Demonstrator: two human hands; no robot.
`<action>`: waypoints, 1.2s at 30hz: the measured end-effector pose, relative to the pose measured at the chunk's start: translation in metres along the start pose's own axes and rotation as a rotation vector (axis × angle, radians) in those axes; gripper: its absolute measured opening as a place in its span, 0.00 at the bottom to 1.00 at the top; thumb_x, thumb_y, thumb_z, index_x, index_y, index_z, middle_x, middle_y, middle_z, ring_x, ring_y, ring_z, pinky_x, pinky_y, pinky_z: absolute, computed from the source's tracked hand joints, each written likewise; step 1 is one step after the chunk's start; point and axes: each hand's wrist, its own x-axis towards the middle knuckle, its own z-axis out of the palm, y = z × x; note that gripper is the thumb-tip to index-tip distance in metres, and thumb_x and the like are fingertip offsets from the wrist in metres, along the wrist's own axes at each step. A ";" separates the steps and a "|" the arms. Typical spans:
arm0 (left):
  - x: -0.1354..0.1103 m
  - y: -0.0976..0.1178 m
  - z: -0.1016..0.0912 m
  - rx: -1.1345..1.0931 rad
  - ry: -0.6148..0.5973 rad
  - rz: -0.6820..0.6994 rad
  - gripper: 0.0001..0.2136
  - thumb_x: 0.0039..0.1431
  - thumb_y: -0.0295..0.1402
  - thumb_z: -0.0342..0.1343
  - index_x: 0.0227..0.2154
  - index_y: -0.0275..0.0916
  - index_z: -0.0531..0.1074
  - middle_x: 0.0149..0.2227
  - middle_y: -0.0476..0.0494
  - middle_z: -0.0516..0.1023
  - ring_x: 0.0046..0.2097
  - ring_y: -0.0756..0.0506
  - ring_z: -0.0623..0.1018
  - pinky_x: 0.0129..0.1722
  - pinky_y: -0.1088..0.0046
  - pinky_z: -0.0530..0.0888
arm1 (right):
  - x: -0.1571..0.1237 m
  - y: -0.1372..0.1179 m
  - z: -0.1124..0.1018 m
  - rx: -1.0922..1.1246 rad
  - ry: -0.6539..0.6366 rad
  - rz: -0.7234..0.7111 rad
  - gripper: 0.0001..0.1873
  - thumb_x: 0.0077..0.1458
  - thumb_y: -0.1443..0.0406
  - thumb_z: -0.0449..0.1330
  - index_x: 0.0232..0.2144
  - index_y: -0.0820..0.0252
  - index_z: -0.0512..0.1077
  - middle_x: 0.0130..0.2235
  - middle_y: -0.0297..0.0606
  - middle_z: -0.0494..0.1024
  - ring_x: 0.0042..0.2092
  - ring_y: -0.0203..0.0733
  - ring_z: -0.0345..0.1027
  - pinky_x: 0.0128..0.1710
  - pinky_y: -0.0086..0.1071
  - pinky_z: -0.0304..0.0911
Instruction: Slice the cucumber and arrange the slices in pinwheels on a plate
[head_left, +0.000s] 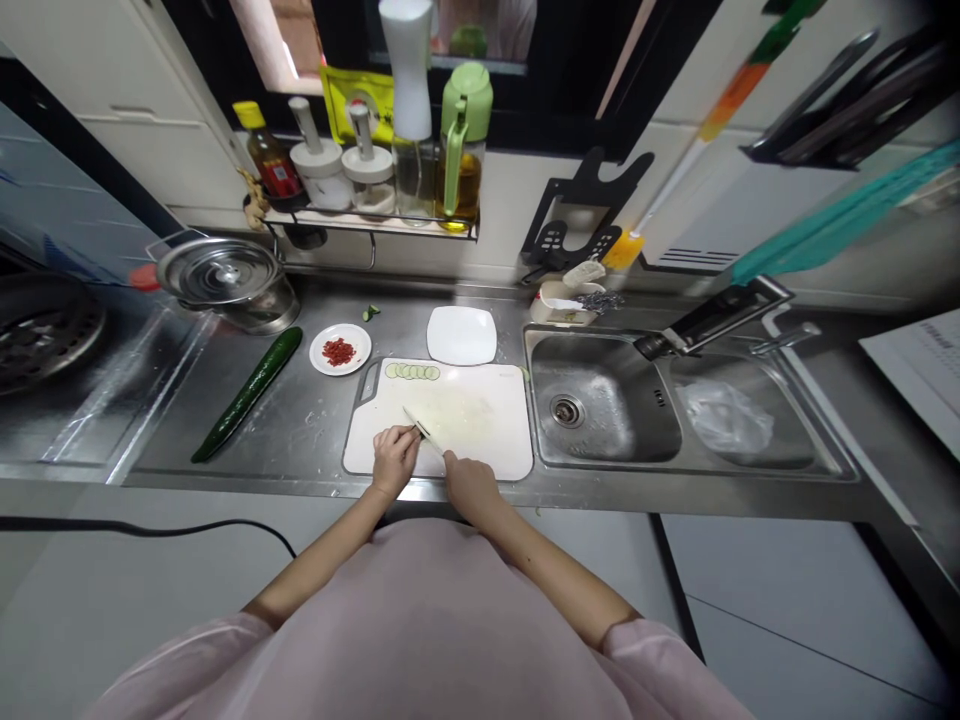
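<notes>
My right hand (470,487) is closed round the handle of a small knife (431,436), whose blade slants up and left over the white cutting board (480,448). Beside the blade, my left hand (395,457) has its fingers curled and pressed together at the board's near left part. What lies under those fingertips is too small and covered to make out. A row of overlapping cucumber slices (412,372) lies along the board's far left edge. Wet, pale marks spread over the middle of the board.
Left of the board lie a whole cucumber (251,390) and a small plate (319,358) of chopped red pieces (338,352). A white square plate (461,336) sits behind the board. A lidded steel pot (259,300) stands at back left; a double sink (607,455) is at right.
</notes>
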 end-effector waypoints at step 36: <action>0.000 0.001 -0.001 -0.030 -0.007 0.005 0.09 0.63 0.36 0.51 0.41 0.45 0.76 0.39 0.43 0.76 0.42 0.45 0.72 0.43 0.65 0.64 | 0.009 0.006 0.001 0.013 -0.049 -0.012 0.14 0.59 0.71 0.46 0.47 0.64 0.65 0.39 0.49 0.78 0.44 0.49 0.74 0.38 0.35 0.63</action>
